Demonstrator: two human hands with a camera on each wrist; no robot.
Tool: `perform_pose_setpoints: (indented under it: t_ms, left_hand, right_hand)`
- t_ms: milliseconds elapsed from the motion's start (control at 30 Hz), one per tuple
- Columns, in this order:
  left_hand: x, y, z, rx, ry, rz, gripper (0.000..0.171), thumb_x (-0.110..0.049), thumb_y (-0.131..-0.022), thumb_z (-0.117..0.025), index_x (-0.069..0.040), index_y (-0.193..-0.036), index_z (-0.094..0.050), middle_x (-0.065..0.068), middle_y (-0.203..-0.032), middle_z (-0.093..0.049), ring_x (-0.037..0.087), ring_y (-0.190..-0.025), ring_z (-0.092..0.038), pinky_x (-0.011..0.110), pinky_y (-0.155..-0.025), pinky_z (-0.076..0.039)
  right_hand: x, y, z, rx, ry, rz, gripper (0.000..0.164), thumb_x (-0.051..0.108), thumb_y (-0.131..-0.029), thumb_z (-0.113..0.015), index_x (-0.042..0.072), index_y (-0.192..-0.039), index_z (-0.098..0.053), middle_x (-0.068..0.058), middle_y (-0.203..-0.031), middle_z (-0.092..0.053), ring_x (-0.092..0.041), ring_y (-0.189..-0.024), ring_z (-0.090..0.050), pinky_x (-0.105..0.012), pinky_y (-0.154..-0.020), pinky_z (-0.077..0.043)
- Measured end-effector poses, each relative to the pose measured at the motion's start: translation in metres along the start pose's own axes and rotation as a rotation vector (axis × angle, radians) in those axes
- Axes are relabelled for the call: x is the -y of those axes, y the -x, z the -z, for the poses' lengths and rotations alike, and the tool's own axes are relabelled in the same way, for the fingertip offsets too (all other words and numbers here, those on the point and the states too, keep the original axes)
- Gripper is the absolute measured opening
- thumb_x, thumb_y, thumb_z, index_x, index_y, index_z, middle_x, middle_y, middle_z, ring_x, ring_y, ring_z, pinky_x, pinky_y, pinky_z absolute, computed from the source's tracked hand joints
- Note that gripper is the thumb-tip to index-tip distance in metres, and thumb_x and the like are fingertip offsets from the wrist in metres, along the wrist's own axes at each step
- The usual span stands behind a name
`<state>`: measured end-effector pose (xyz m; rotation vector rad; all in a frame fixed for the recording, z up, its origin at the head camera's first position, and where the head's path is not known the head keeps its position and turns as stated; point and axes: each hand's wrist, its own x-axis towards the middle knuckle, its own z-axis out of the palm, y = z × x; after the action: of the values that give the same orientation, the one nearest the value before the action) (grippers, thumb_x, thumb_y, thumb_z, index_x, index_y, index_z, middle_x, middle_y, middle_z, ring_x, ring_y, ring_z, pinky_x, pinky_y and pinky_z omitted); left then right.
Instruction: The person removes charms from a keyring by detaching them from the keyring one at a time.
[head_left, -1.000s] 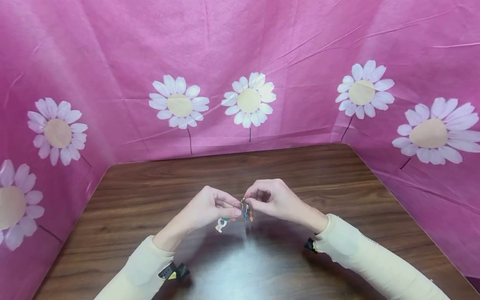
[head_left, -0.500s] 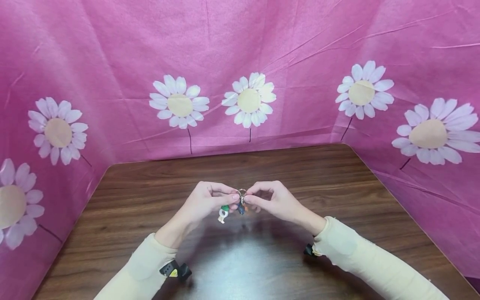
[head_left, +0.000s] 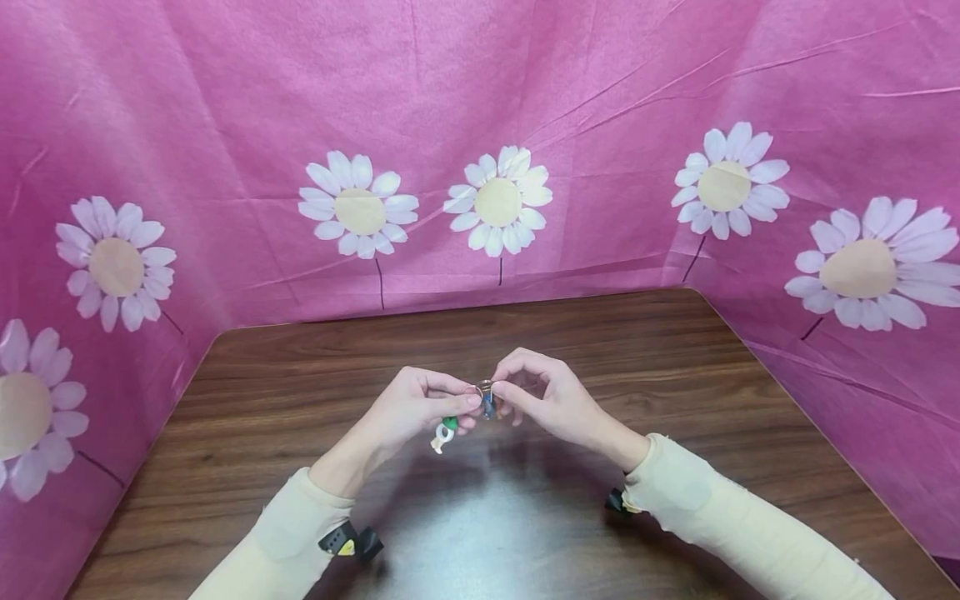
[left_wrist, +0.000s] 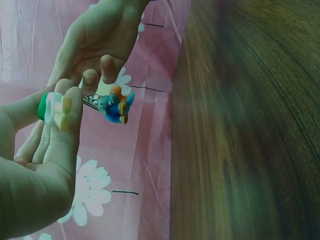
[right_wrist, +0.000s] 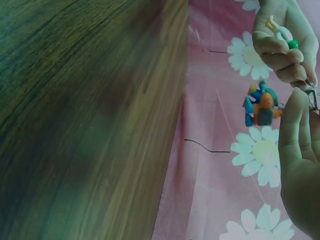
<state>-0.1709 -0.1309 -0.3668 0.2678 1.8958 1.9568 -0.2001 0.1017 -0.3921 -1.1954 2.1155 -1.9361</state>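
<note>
Head view: above the worktop (head_left: pixel 300 375), the left hand (head_left: pixel 418 405) pinches a metal ring (head_left: pixel 479 390), the right hand (head_left: pixel 553 402) a fitting (head_left: pixel 486 385) just beside it, presumably letting the green-and-white charm (head_left: pixel 446 432) and blue charm (head_left: pixel 489 407) dangle below.

Hands (head_left: pixel 558 400) flank a keyring (head_left: pixel 489 405) above the table (head_left: pixel 315 367)

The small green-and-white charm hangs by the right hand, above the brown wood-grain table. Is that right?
No: the small green-and-white charm hangs by the left hand, above the brown wood-grain table, as the head view shows.
</note>
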Motion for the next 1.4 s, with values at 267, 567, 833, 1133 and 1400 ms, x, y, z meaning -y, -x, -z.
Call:
perform_pose_setpoints:
  t_ms: [267, 567, 833, 1133, 1400]
  left_hand:
    - [-0.001, 0.003, -0.002, -0.022, -0.119, -0.071, 0.027, -0.01, -0.09, -0.078, 0.008, -0.11, -0.073, 0.02, -0.085, -0.075, 0.016, -0.071, -0.072, 0.029, -0.066, -0.06]
    - [-0.005, 0.008, -0.005, -0.039, -0.271, -0.133, 0.021, -0.013, -0.09, -0.079, 0.003, -0.104, -0.077, 0.014, -0.088, -0.076, 0.023, -0.077, -0.075, 0.034, -0.066, -0.061]
    - [-0.008, 0.009, -0.003, -0.051, -0.291, -0.159, 0.021, -0.015, -0.091, -0.077, 0.002, -0.104, -0.077, 0.014, -0.087, -0.076, 0.027, -0.077, -0.075, 0.035, -0.065, -0.061]
    - [-0.012, 0.008, -0.005, -0.077, -0.232, -0.178, 0.021, -0.011, -0.093, -0.075, 0.005, -0.106, -0.075, 0.022, -0.09, -0.074, 0.035, -0.08, -0.074, 0.024, -0.06, -0.058]
    - [-0.006, 0.006, -0.005, -0.048, -0.273, -0.17, 0.025, -0.013, -0.092, -0.076, 0.008, -0.107, -0.074, 0.012, -0.087, -0.076, 0.027, -0.077, -0.075, 0.036, -0.067, -0.062]
  right_hand:
    - [0.001, -0.002, -0.002, -0.018, 0.067, 0.052, 0.013, -0.005, -0.097, -0.064, 0.007, -0.102, -0.068, -0.009, -0.093, -0.066, -0.025, -0.058, -0.061, -0.04, -0.047, -0.055]
    - [0.004, -0.003, -0.003, -0.009, 0.185, 0.073, 0.013, -0.004, -0.096, -0.066, 0.006, -0.103, -0.07, -0.005, -0.066, -0.062, -0.013, -0.052, -0.054, -0.026, -0.043, -0.046]
    - [0.003, 0.0, 0.001, 0.032, 0.189, 0.052, 0.013, 0.0, -0.095, -0.07, 0.008, -0.105, -0.072, -0.003, -0.073, -0.067, -0.017, -0.054, -0.06, -0.034, -0.044, -0.052]
    - [0.001, 0.002, 0.003, 0.074, 0.093, 0.027, 0.016, -0.002, -0.094, -0.07, 0.011, -0.103, -0.074, -0.004, -0.093, -0.07, -0.024, -0.062, -0.066, -0.035, -0.047, -0.054]
    - [0.002, 0.001, 0.007, 0.038, 0.03, -0.02, 0.013, -0.001, -0.097, -0.066, 0.009, -0.104, -0.071, -0.008, -0.078, -0.071, -0.026, -0.067, -0.069, -0.034, -0.056, -0.056]
